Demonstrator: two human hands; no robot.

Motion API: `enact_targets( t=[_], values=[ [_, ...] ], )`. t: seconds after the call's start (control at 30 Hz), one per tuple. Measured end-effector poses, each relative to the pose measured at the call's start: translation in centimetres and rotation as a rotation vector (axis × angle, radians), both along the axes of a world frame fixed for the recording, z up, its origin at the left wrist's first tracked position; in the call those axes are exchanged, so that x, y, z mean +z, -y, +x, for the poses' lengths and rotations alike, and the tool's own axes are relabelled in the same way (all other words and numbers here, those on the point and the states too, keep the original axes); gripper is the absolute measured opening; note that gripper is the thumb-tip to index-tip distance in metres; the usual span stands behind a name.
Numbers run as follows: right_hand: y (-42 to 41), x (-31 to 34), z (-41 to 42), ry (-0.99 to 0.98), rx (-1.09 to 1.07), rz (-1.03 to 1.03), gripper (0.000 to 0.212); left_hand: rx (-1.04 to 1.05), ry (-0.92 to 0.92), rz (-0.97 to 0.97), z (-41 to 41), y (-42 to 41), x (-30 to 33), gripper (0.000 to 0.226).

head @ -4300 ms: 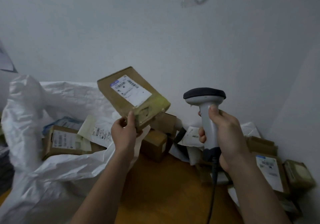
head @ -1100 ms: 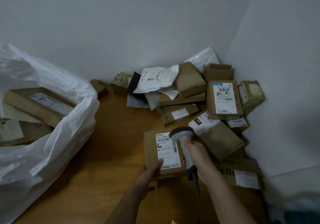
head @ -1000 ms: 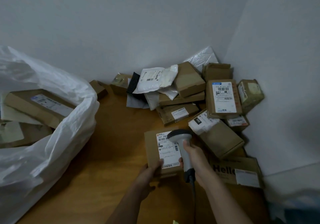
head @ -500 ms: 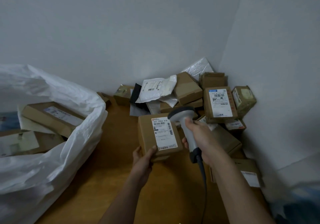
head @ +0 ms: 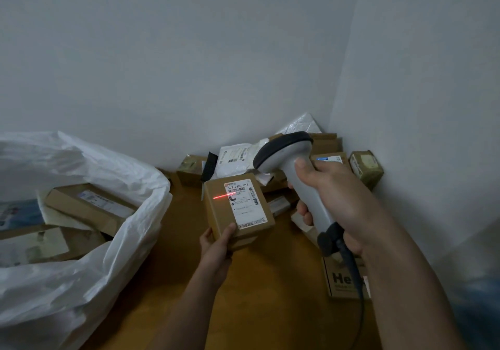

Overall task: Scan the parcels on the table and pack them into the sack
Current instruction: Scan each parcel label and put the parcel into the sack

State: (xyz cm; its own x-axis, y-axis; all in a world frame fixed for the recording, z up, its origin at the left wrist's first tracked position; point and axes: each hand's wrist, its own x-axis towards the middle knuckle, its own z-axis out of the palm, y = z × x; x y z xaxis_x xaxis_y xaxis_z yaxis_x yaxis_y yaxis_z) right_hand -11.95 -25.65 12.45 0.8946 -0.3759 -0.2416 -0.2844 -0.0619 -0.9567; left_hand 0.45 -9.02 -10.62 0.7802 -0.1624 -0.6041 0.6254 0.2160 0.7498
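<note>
The white sack (head: 81,241) slumped open along the bench's (head: 259,295) left edge, with several cardboard boxes already lying inside. A pile of parcels (head: 319,160) filled the far right corner of the bench against the walls. The right hand (head: 332,203) was wrapped around the grip of the grey scanner (head: 295,171), its head tilted down to the left. The left hand (head: 216,244) gripped the near corner of a brown parcel (head: 235,209), raised above the bench's middle, thumb on its top face. A red scan line (head: 223,196) crossed its white label (head: 244,204).
</note>
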Motion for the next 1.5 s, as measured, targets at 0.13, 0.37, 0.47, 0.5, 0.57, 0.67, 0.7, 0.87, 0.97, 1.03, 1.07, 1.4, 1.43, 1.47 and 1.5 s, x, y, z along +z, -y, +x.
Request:
enact_targets(
  t=[0.13,0.37,0.47,0.5,0.57,0.67,0.7,0.87,0.97,1.03,1.07,1.4,1.43,1.47,1.5],
  values=[
    [-0.5,0.9,-0.4,0.027,-0.017,-0.032,0.036,-0.012,0.007,-0.031,-0.1,-0.2,0.8,0.104],
    [-1.1,2.1,-0.8,0.049,-0.024,-0.057,0.035,-0.009,0.025,-0.056,-0.4,-0.5,2.6,0.110],
    [-1.3,2.6,-1.0,0.068,-0.024,-0.063,0.035,-0.014,0.047,-0.070,-0.8,-0.5,3.6,0.110],
    [-1.4,2.7,-1.0,0.075,-0.025,-0.060,0.034,-0.018,0.058,-0.069,-0.9,-0.5,3.9,0.110],
    [-1.7,3.0,-1.0,0.085,-0.026,-0.072,0.035,-0.022,0.078,-0.072,-1.1,-0.4,4.5,0.110],
    [-2.1,3.0,-0.6,0.090,-0.032,-0.122,0.034,-0.014,0.094,-0.074,-1.4,0.0,5.2,0.108],
    [-2.3,3.0,-0.3,0.087,-0.035,-0.135,0.035,-0.009,0.094,-0.079,-1.5,0.1,5.4,0.107],
    [-2.8,2.5,0.1,0.117,-0.038,-0.050,0.035,0.030,0.118,-0.068,-2.0,0.4,6.6,0.095],
    [-3.3,2.7,0.4,0.170,-0.054,0.030,0.031,0.086,0.232,-0.021,-1.8,-0.1,8.4,0.081],
    [-3.7,2.6,0.9,0.210,-0.068,0.062,0.028,0.154,0.309,0.014,-0.9,-0.9,9.9,0.090],
    [-3.9,2.6,1.1,0.228,-0.075,0.073,0.029,0.201,0.337,0.016,-0.4,-1.5,10.6,0.094],
    [-7.5,1.4,4.1,0.220,0.094,0.100,0.030,0.971,0.315,0.066,3.2,-10.0,16.9,0.083],
    [-7.8,1.3,4.4,0.212,0.112,0.088,0.030,0.992,0.256,0.191,3.8,-10.9,17.4,0.087],
    [-8.0,1.2,4.6,0.202,0.126,0.074,0.030,0.998,0.203,0.305,4.1,-11.6,17.8,0.088],
    [-8.2,1.1,4.9,0.194,0.135,0.068,0.031,0.997,0.188,0.381,4.2,-12.0,18.1,0.087]
  ],
)
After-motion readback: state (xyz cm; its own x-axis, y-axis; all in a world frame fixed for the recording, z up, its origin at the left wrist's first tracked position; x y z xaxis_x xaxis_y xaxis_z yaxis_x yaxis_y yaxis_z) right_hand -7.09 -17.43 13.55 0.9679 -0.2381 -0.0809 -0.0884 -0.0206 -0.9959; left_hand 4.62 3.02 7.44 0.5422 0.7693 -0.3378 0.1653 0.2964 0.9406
